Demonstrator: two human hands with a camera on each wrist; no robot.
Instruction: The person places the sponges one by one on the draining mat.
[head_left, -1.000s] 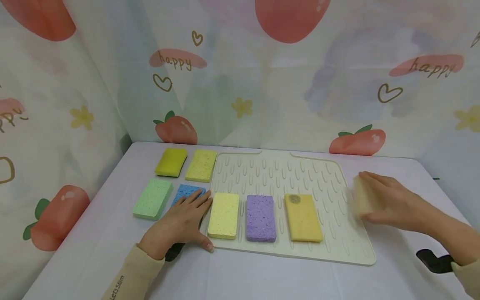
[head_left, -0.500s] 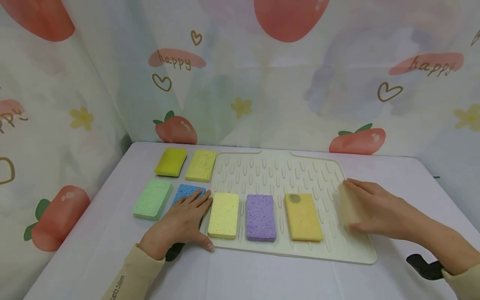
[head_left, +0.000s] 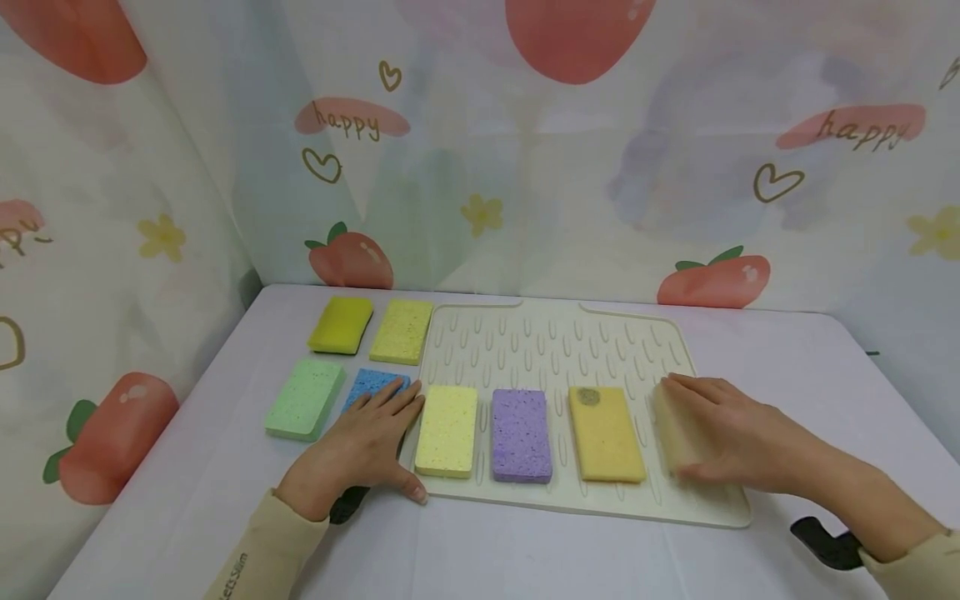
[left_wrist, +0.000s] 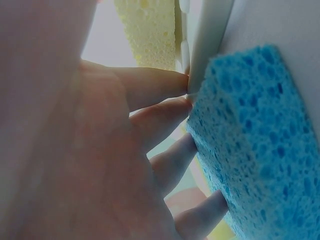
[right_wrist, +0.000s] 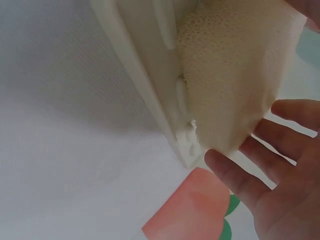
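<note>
My right hand [head_left: 742, 437] grips a beige sponge [head_left: 672, 433] between thumb and fingers, over the right end of an off-white ribbed drying mat [head_left: 555, 342]. In the right wrist view the beige sponge [right_wrist: 235, 70] stands tilted, its lower edge close over the mat's ridges. My left hand [head_left: 360, 454] is spread at the mat's left edge, partly covering a blue sponge [head_left: 375, 382]. Its fingertips meet the side of the blue sponge [left_wrist: 270, 130] in the left wrist view. On the mat lie a pale yellow sponge [head_left: 447, 431], a purple sponge [head_left: 521, 435] and an orange-yellow sponge [head_left: 607, 437] with a dark round spot.
Left of the mat, on the white table [head_left: 510, 550], lie a bright yellow sponge [head_left: 341, 325], a speckled yellow sponge [head_left: 402, 332] and a green sponge [head_left: 306, 398]. A printed cloth [head_left: 570, 183] rises behind the table and along its left side.
My right hand has brought the beige sponge leftward and slightly nearer, from the mat's right edge to over the mat. My left hand has stayed in place.
</note>
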